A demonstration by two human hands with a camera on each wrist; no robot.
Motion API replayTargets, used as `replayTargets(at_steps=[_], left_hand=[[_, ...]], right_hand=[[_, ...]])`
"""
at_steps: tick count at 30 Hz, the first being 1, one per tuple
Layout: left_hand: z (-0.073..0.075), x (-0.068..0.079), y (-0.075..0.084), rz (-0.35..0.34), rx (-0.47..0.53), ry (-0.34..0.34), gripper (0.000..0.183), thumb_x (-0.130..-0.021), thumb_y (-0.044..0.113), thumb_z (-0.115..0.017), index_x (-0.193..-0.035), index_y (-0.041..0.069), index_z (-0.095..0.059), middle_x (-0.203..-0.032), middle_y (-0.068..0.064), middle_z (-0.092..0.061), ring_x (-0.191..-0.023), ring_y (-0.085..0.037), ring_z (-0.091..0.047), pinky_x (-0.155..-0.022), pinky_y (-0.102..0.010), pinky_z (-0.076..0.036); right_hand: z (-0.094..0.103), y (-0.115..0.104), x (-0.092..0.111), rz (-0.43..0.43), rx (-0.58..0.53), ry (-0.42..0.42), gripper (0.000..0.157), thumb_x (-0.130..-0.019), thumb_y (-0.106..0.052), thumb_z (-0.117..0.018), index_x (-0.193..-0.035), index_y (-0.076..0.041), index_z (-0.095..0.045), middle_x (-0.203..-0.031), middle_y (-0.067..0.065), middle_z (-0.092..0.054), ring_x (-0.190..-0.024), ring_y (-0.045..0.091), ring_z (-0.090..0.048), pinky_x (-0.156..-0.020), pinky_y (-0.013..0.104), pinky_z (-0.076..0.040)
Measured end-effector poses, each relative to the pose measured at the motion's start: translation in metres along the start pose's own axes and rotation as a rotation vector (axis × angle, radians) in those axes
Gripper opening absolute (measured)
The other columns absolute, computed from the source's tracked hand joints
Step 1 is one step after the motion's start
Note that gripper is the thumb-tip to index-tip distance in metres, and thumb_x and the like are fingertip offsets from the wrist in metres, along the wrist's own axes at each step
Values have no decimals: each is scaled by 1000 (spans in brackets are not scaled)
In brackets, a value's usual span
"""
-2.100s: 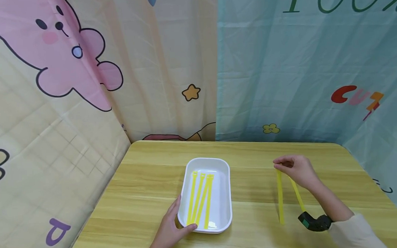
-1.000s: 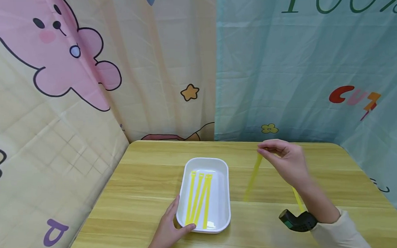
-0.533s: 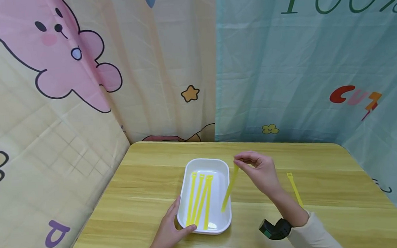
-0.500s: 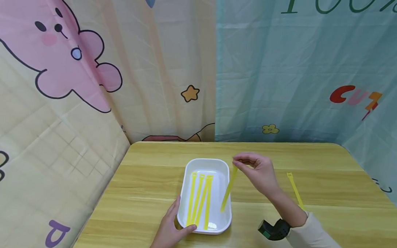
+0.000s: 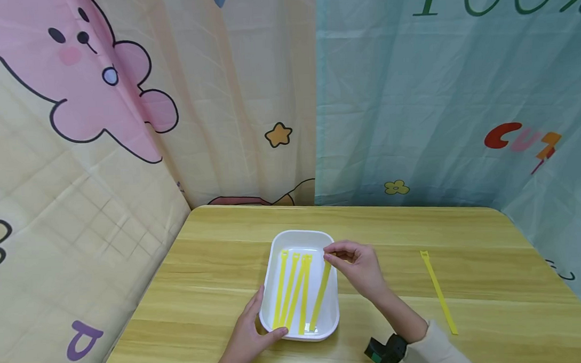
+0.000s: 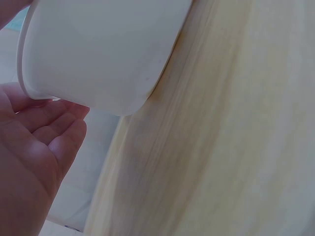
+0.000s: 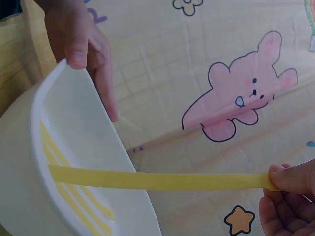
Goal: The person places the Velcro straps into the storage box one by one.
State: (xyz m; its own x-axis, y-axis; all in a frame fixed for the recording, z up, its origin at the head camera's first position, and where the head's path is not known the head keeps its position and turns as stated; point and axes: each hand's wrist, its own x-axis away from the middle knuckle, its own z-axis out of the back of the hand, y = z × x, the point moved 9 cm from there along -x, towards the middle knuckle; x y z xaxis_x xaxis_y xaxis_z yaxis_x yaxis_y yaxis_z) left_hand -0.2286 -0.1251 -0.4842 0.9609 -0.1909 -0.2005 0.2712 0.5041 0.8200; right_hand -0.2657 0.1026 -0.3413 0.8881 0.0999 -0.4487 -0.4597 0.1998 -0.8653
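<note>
A white rectangular tray (image 5: pixel 297 241) stands on the table, with several flat yellow straps (image 5: pixel 280 291) with slotted heads lying lengthwise inside. My left hand (image 5: pixel 248 332) grips the tray's near left corner, thumb over the rim and fingers along the outer side. Between thumb and fingertips, my right hand (image 5: pixel 358 267) pinches the top end of another yellow strap (image 5: pixel 320 298) at the tray's right rim. That strap slants down into the tray, its lower end near the tray's floor. In the right wrist view the held strap (image 7: pixel 162 180) stretches from the fingertips across the tray opening.
One more yellow strap (image 5: pixel 439 294) lies on the wooden table (image 5: pixel 382 328) to the right. A black device (image 5: pixel 385 350) sits on the right wrist by the pale sleeve. Printed curtains (image 5: pixel 239 98) hang behind and to the left of the table.
My right hand has carried the strap leftward from the table's right side and lowered it into the tray. The strap on the table is now fully uncovered. My left hand has stayed in place.
</note>
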Motion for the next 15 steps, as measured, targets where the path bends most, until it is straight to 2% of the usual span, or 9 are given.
replayTargets(at_steps=[3, 7, 15], left_hand=[[0, -1, 1, -3, 2, -1, 99, -71, 40, -77, -145, 1, -22, -143, -24, -29, -127, -44, -27, -95, -64, -26], [0, -1, 2, -4, -1, -1, 100, -71, 40, -77, -144, 1, -23, -142, -24, -29, -127, -44, -28, -95, -64, -26], [-1, 0, 1, 8, 9, -11, 100, -71, 41, -77, -144, 1, -22, -143, -24, -28, -128, -44, -27, -96, -64, -26]], right_hand=[[-3, -8, 2, -13, 2, -5, 12, -77, 11, -66, -89, 12, -66, -83, 17, -65, -73, 21, -62, -67, 24, -53], [-5, -4, 3, -13, -21, -5, 11, -76, 12, -66, -87, 13, -66, -81, 19, -65, -71, 21, -63, -65, 24, -54], [-7, 48, -5, -115, 17, 23, 11, -77, 2, -71, -88, 4, -70, -82, 10, -67, -73, 17, -63, -66, 23, -53]])
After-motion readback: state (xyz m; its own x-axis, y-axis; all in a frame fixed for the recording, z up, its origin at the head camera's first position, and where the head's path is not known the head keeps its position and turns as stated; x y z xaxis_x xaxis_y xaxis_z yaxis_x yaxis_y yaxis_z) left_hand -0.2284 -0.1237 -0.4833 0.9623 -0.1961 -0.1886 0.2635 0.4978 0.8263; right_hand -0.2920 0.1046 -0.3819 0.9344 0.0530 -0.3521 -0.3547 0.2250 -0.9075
